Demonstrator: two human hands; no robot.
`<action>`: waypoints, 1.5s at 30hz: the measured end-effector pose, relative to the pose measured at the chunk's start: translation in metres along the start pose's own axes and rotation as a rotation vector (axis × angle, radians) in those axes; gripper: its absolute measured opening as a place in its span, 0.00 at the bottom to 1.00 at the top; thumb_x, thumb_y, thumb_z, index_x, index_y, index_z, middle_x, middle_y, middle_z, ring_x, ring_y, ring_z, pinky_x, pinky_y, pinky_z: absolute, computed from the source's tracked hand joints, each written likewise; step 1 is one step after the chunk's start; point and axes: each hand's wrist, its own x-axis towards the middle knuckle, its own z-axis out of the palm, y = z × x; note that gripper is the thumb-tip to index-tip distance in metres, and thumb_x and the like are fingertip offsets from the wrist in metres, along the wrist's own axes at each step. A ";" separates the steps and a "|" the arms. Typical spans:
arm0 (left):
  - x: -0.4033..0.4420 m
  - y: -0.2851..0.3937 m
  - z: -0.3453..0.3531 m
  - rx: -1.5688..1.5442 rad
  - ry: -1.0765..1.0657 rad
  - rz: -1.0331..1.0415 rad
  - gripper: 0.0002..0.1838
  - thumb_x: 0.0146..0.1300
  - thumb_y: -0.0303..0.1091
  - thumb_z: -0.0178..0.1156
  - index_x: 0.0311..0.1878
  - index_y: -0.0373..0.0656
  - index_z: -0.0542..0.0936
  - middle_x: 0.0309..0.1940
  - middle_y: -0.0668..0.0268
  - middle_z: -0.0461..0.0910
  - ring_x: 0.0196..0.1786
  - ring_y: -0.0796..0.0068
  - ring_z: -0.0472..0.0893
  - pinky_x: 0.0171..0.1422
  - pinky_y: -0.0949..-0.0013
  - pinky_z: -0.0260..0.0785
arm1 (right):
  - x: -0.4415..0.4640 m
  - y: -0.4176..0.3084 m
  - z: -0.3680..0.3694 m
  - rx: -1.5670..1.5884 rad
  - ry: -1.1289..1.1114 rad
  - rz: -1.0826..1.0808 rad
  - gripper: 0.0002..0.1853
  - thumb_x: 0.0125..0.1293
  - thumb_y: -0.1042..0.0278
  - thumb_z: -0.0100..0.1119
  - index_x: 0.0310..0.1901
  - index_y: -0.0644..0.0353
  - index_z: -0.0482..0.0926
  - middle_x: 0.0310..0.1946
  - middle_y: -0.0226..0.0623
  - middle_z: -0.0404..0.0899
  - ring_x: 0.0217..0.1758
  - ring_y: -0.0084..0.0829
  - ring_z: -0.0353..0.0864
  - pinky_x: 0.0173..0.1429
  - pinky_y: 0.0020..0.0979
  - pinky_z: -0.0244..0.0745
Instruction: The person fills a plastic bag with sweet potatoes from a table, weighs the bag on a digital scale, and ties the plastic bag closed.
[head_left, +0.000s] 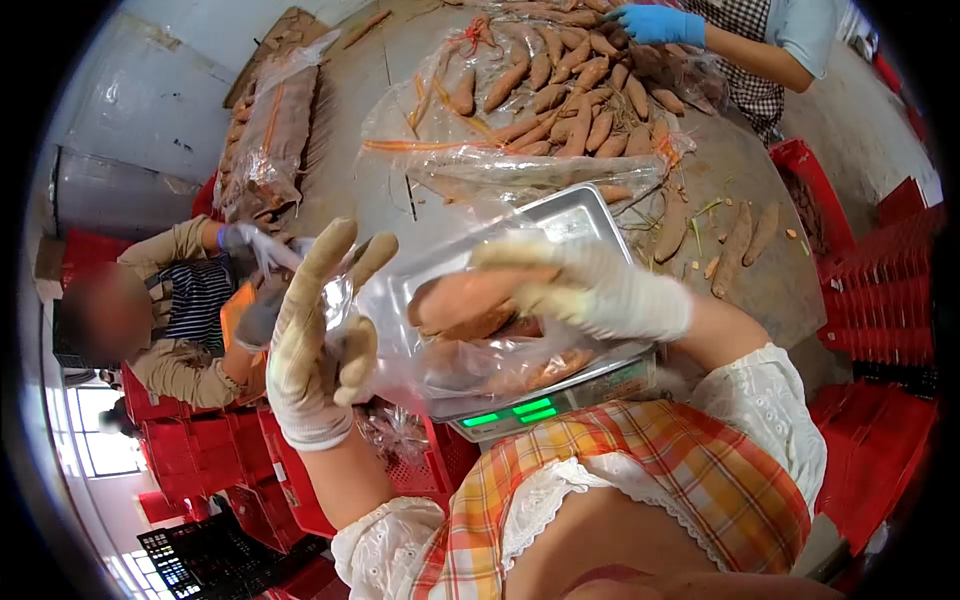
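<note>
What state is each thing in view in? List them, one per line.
Left hand: gloved, fingers spread
Right hand: gloved, gripping sweet potato
Small bag: partly filled
Scale: on, display lit green
Large bag: open, holding heaped sweet potatoes
Red crates: stacked

A produce-packing workroom: sweet potatoes [575,110] lie heaped on plastic sheeting at 12 o'clock on a broad grey table [355,110], with a digital scale [610,228], its display lit green, at the center. Red plastic crates [875,295] stack up at 3 and 4 o'clock, and more stand at 8 beside a black crate [215,555] at 7. Gloved, aproned workers stand at 1 o'clock [745,50] and 9 o'clock [195,300], near pale, scuffed walls [130,90].
</note>
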 end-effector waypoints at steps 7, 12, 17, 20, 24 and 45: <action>-0.011 0.013 -0.017 -0.246 -0.069 0.213 0.38 0.67 0.45 0.50 0.70 0.30 0.48 0.67 0.35 0.49 0.13 0.90 0.60 0.12 0.87 0.51 | 0.004 0.040 -0.011 -0.788 -0.561 0.143 0.18 0.65 0.55 0.49 0.46 0.62 0.76 0.34 0.49 0.79 0.39 0.49 0.78 0.46 0.35 0.74; 0.008 -0.021 -0.041 -0.277 0.220 0.020 0.32 0.65 0.43 0.54 0.68 0.38 0.60 0.67 0.49 0.59 0.18 0.90 0.59 0.13 0.87 0.45 | 0.033 0.020 -0.071 -0.186 -0.356 0.483 0.19 0.62 0.56 0.55 0.49 0.61 0.78 0.35 0.41 0.80 0.36 0.28 0.80 0.45 0.29 0.74; 0.037 -0.061 -0.031 -0.245 0.359 -0.177 0.28 0.64 0.41 0.55 0.64 0.36 0.66 0.61 0.50 0.68 0.19 0.90 0.57 0.15 0.88 0.46 | 0.118 0.134 -0.118 -0.783 0.052 0.191 0.19 0.61 0.56 0.51 0.47 0.62 0.78 0.35 0.44 0.83 0.40 0.39 0.82 0.47 0.36 0.75; 0.053 -0.077 -0.035 -0.097 0.313 -0.268 0.29 0.61 0.44 0.57 0.62 0.39 0.68 0.58 0.52 0.72 0.20 0.87 0.66 0.17 0.87 0.55 | 0.183 0.194 -0.118 -0.926 0.024 0.257 0.20 0.61 0.60 0.50 0.54 0.58 0.74 0.44 0.46 0.80 0.47 0.45 0.80 0.51 0.39 0.73; 0.074 -0.092 -0.032 -0.152 0.320 -0.326 0.30 0.59 0.43 0.59 0.61 0.37 0.68 0.57 0.51 0.72 0.20 0.85 0.66 0.16 0.86 0.56 | 0.263 0.249 -0.103 -1.305 -0.122 0.399 0.29 0.63 0.56 0.50 0.66 0.44 0.62 0.62 0.50 0.65 0.63 0.50 0.66 0.65 0.49 0.58; 0.086 -0.115 -0.032 -0.205 0.261 -0.380 0.29 0.61 0.42 0.57 0.61 0.34 0.67 0.56 0.47 0.72 0.20 0.82 0.67 0.16 0.84 0.57 | 0.259 0.278 -0.128 -1.068 -0.099 0.541 0.20 0.64 0.60 0.49 0.58 0.39 0.71 0.56 0.44 0.69 0.65 0.45 0.64 0.61 0.45 0.67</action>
